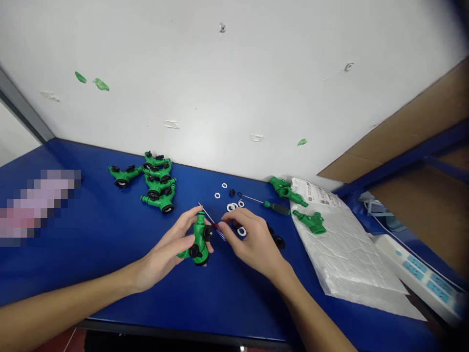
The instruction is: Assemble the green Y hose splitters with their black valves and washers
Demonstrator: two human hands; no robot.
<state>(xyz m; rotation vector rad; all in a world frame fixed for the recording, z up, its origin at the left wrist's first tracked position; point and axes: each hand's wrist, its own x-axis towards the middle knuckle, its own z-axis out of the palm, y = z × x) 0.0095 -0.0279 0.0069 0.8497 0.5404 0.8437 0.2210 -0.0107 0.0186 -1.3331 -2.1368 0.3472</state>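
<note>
My left hand [176, 247] is wrapped round a green Y-shaped hose splitter [200, 237] with black valve knobs, held upright above the blue table. A small screwdriver [219, 231] with a clear, red-collared handle shows between my hands, close to the right thumb; whether the thumb touches it I cannot tell. My right hand [252, 239] is over the small parts with thumb and fingertips drawn together. What sits in that pinch, if anything, is hidden. White ring washers [231, 208] lie just past its fingers, with a small black fitting [232, 192] behind them.
Several assembled green splitters [159, 188] stand at the back left. A green-and-black handled screwdriver [276, 208] lies right of the washers. Bare green splitter bodies [311, 222] rest by and on a white plastic bag [344, 254]. A power strip [421, 274] lies far right; a white wall [227, 88] rises behind.
</note>
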